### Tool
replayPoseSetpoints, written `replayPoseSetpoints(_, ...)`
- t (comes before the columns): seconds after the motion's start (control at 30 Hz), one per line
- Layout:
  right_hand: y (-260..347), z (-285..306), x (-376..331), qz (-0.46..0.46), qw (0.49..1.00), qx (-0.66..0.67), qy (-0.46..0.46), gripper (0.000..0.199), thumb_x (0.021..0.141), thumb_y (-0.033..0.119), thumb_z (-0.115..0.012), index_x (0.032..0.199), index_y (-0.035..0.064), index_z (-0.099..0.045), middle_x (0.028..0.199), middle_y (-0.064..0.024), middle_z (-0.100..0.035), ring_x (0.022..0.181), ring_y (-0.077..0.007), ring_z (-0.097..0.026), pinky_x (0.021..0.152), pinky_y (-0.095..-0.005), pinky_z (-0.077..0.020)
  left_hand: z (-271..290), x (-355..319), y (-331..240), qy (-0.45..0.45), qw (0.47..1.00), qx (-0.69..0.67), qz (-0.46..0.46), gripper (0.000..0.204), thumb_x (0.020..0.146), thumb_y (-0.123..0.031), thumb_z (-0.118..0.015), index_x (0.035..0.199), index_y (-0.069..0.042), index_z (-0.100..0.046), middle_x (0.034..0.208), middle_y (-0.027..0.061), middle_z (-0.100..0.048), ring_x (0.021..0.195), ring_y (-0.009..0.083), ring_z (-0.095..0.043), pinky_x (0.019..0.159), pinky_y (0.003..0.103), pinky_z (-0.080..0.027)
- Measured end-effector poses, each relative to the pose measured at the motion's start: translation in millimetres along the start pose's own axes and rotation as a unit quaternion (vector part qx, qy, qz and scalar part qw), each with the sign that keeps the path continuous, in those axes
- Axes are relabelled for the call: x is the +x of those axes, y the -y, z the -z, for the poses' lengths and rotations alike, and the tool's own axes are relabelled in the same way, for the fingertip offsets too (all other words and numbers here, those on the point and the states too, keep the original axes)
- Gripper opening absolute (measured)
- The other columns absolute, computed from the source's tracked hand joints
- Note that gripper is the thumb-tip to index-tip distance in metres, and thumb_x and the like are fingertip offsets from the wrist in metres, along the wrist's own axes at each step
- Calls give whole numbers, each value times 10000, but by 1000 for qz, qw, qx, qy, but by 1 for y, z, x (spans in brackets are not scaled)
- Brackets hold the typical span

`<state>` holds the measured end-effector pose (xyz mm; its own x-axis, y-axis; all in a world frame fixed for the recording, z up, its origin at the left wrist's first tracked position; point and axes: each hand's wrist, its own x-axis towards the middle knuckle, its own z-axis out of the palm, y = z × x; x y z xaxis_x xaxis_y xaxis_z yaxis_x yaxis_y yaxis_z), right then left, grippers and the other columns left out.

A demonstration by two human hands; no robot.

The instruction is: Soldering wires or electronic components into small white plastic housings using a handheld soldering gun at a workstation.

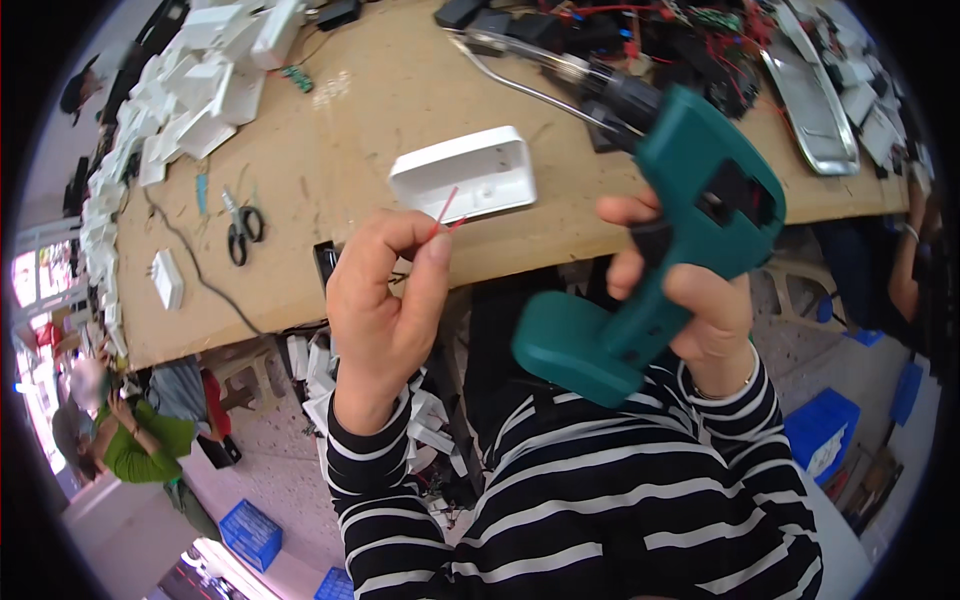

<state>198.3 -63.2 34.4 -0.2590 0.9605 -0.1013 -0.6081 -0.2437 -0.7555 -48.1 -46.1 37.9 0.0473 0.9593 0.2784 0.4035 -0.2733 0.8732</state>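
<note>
1. Head view, left hand point(385, 310): it was raised in front of the counter point(330, 190) edge. Its fingers point(430, 265) were pinched together on a thin red wire point(447, 212), which stood up and to the right from the fingertips.
2. Head view, right hand point(690, 300): its fingers were clamped on the grip of a teal power screwdriver point(690, 215), held in the air with the nose aimed up and to the left, index finger near the trigger.
3. Head view, surroundings: an open white plastic housing point(465, 172) lay on the counter just behind the wire. Scissors point(240, 225) lay to the left, well apart.
4. Risk, judged: the wire was held only by a fingertip pinch; a slack pinch would drop it off the counter edge. Trigger pressure with the nose near the left hand could injure the fingers.
</note>
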Motion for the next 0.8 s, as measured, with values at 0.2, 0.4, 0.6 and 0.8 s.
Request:
replayPoseSetpoints(0.2,8,-39,5,51,985,-146,-74,647,731,-62,-607,1336,-23,-381,1234,-232,-525,884,-216,-653,779,-309,-540,-3,2,-22,122,988,-74,56,40,816,20,-631,838,10,-598,736,43,-587,647,112,-526,595,230,-415)
replayPoseSetpoints(0.4,2,-38,0,202,919,-339,-29,621,733,-77,-639,1309,-24,-412,1223,-190,-545,892,-184,-643,793,-289,-527,6,8,-36,214,932,-226,188,35,859,2,-625,858,33,-610,746,-14,-570,654,34,-486,582,178,-386)
replayPoseSetpoints(0.6,-3,-38,3,254,806,-534,-17,449,777,-75,-626,1208,-20,-515,1169,-132,-575,810,-122,-600,732,-259,-501,6,7,-40,213,952,-171,136,42,855,-7,-633,855,31,-615,719,-22,-563,642,33,-488,572,180,-391)
replayPoseSetpoints(0.8,-10,-47,5,243,834,-492,-51,389,792,-59,-625,1170,-24,-537,1132,-114,-590,803,-110,-590,692,-248,-496,4,8,-35,228,955,-139,128,57,818,-14,-658,841,16,-615,693,7,-578,604,57,-506,558,204,-407)
